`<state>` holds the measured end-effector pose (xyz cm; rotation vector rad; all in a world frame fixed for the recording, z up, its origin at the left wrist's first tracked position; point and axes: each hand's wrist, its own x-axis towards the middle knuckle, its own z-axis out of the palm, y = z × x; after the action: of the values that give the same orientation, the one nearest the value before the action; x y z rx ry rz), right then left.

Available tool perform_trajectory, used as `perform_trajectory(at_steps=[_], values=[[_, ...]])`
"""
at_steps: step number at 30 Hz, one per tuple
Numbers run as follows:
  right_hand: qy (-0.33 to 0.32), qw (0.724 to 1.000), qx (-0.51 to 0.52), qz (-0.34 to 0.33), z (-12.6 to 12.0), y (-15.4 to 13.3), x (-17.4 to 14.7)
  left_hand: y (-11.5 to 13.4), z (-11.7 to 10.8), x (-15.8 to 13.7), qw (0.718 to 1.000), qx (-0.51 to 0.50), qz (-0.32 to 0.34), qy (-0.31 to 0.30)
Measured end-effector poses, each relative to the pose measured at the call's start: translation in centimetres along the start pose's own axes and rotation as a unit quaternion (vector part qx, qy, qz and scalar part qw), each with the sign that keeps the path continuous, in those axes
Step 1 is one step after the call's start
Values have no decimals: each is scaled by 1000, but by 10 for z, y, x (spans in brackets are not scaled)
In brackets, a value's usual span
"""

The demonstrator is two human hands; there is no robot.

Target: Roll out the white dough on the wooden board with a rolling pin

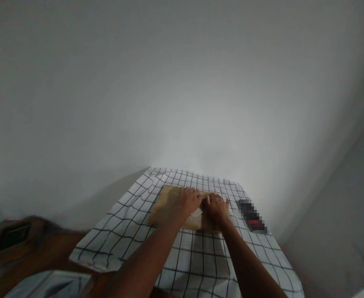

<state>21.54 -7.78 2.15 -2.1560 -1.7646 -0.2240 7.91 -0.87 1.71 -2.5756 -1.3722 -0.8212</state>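
Note:
A light wooden board [166, 209] lies on a checked cloth, with both of my hands over its middle and right part. Between and just below the hands shows a small pale, flat piece [197, 212], perhaps dough; its kind is not clear. My left hand [190, 201] has its fingers bent forward and down, closed around something that its back hides. Close to it on the right, my right hand [216, 206] is likewise closed, with curled fingers and the thumb side towards the left hand. Whatever lies beneath the palms is hidden.
A white cloth with dark grid lines [123, 223] covers the table. On its right side lies a dark, pixelated object [252, 217] with a red patch. A pale wall [182, 103] rises behind the table. Brown furniture [29, 240] stands at lower left.

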Motion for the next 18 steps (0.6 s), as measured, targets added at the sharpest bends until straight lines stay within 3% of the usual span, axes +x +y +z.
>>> perform_trajectory(at_steps=[12,18], values=[[-54,998,15,39,-14,2,-22,8,-16,-31,999,-33,1,9],[-54,995,26,85,-21,3,-39,12,-40,-53,999,-31,26,-26]])
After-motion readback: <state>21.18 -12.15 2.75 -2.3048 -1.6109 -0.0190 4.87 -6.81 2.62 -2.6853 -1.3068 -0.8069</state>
